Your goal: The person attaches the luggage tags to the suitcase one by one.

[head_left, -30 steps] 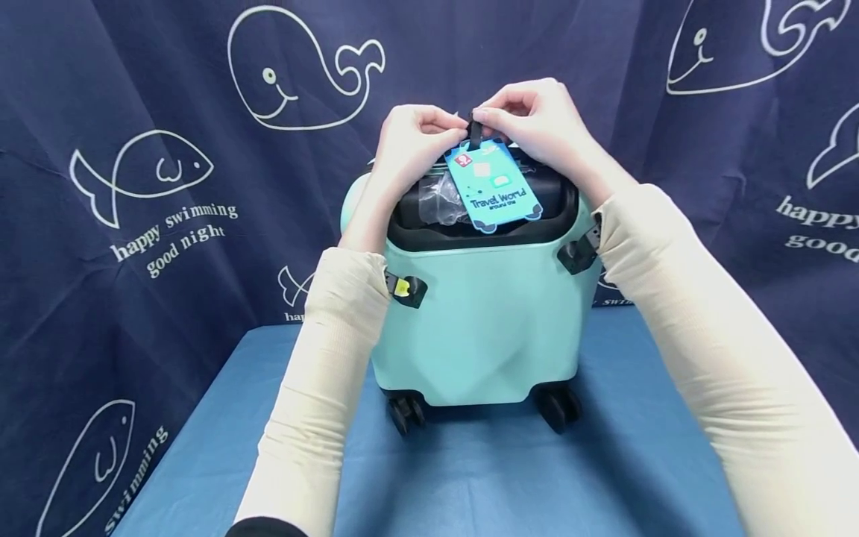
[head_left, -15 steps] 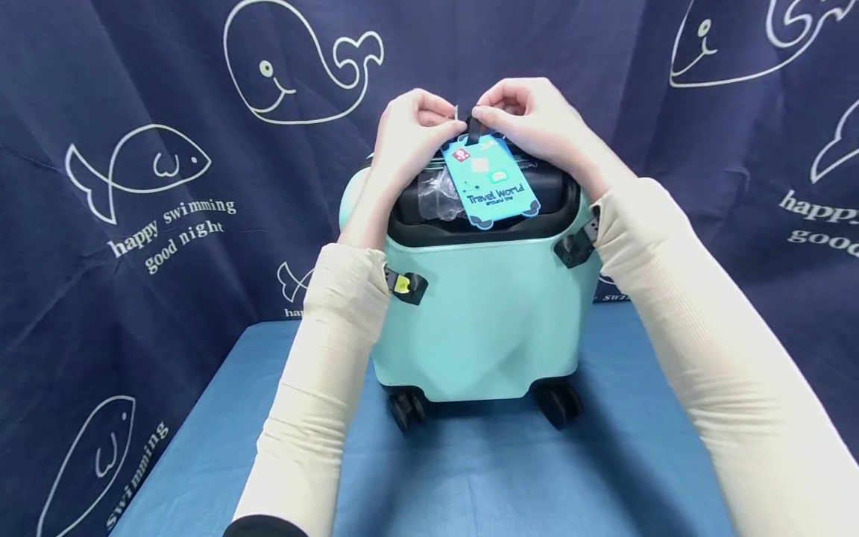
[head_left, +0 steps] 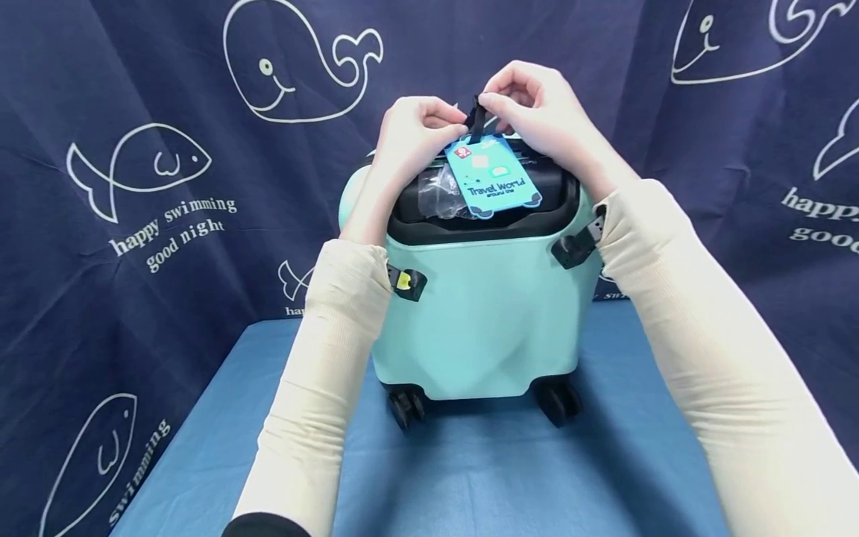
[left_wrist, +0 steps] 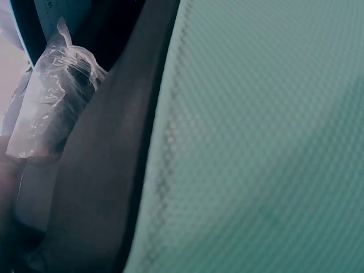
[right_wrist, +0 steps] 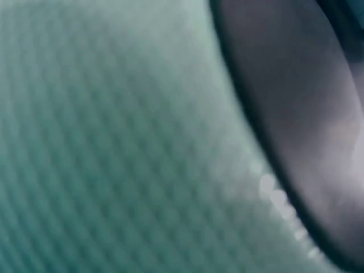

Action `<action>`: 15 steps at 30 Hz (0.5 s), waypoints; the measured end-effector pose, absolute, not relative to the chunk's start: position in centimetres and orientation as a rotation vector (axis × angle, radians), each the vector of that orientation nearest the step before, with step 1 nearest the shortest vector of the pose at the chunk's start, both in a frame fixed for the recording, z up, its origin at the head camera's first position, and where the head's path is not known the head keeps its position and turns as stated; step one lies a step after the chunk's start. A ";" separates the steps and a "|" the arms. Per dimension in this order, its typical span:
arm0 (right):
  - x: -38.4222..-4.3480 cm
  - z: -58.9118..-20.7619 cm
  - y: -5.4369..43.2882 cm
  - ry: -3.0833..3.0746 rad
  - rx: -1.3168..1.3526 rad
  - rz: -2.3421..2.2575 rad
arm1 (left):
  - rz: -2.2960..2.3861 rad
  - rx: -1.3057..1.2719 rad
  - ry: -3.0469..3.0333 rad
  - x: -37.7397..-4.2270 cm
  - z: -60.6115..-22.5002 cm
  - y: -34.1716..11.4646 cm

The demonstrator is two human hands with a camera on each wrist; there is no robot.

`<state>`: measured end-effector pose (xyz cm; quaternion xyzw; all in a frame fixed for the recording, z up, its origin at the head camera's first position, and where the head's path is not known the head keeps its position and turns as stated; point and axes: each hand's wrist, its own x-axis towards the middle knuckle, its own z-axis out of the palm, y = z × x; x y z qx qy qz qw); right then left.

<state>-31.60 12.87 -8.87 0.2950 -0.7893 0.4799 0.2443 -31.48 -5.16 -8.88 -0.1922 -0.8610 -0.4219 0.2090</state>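
A mint-green suitcase [head_left: 479, 313] stands upright, its black top recess [head_left: 470, 233] facing me. Over the recess hangs a blue luggage tag [head_left: 495, 179] printed "Travel World", on a black strap [head_left: 478, 123]. My right hand [head_left: 540, 104] pinches the strap's upper end between thumb and index finger. Lower and to the left, my left hand [head_left: 417, 138] pinches the strap near the tag's top, its fingertips partly hiding it. Crumpled clear plastic wrap [left_wrist: 54, 96] covers part of the suitcase's handle in the left wrist view. Ribbed green shell [right_wrist: 114, 142] fills most of the right wrist view.
Black wheels [head_left: 558, 403] carry the suitcase on a blue-covered table [head_left: 463, 477]. A navy curtain [head_left: 429, 45] with white whale and fish drawings hangs close behind. Wrist-worn black camera mounts [head_left: 408, 285] sit in front of the suitcase's face.
My right hand has risen slightly and moved right, drawing the strap's end upward. The left hand has dropped a little, and more of the strap shows between the hands.
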 end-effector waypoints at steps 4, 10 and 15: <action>-31.5 -8.7 13.0 -2.146 0.793 1.364 | -1.139 -0.517 -2.396 -31.5 -8.8 -5.1; -31.6 -8.7 13.2 -2.189 0.754 1.435 | -1.150 -0.512 -2.396 -31.6 -8.9 -5.1; -31.7 -8.8 13.1 -2.285 0.753 1.230 | -1.116 -0.502 -2.400 -31.5 -9.0 -5.1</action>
